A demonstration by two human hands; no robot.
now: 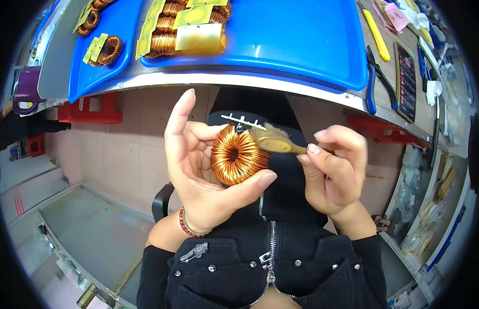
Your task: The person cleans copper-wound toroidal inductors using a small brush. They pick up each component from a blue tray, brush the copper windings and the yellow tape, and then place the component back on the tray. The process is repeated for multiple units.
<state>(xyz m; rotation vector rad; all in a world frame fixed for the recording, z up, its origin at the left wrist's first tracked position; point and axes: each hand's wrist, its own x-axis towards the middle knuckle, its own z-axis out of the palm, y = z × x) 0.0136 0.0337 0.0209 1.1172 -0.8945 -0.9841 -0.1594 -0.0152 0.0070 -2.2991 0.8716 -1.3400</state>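
My left hand (198,159) grips a toroidal copper coil (231,167) between thumb and fingers, its index finger raised. A small pale circuit board (244,121) with pins sits at the top of the coil, seen nearly edge-on. In my right hand (336,170), thumb and fingertips pinch the thin handle of a small brush (274,140). The bristles touch or overlap the upper right of the coil beside the board; contact is hard to tell. Both hands are over my lap, just in front of the table edge.
Along the bench, a large blue tray (311,46) holds rows of coils with yellow boards (164,44). Another blue tray (79,77) at left has more coils. Pliers (382,77), a yellow knife (376,33) and a dark phone-like slab (405,82) lie at right. A purple container (27,88) stands far left.
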